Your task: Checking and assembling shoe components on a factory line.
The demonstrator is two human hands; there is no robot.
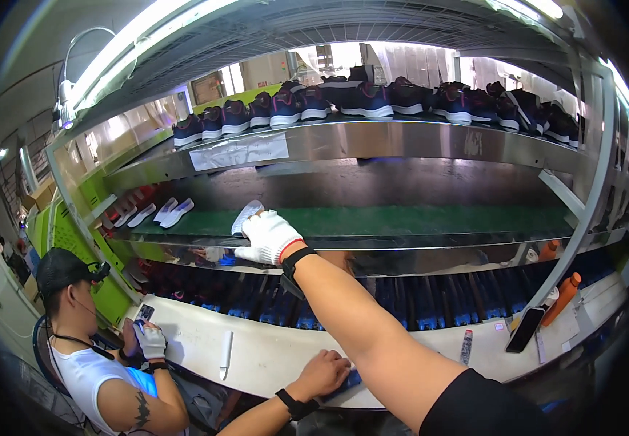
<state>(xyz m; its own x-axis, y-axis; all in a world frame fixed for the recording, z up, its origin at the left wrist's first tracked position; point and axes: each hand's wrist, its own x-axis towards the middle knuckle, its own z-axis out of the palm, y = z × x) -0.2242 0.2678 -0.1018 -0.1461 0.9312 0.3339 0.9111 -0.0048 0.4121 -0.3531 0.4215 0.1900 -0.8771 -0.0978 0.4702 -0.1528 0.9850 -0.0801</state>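
My right hand (269, 236), in a white glove with its fingertips bare, reaches to the green conveyor belt (402, 221). Its fingers are closed on a white shoe sole (246, 216) tilted up at the belt's front edge. My left hand (323, 373) is bare and low over the near edge of the white worktop (271, 349). Its fingers curl over a dark blue piece (345, 382), mostly hidden by the hand and my right arm; I cannot make out its kind.
Several white soles (176, 213) lie farther left on the belt. Dark shoes (373, 100) line the metal shelf above; blue-black pieces (343, 301) fill the lower rack. A person (103, 356) works at left. A phone (525, 330) and orange bottle (563, 298) are at right; a white tool (225, 354) lies on the worktop.
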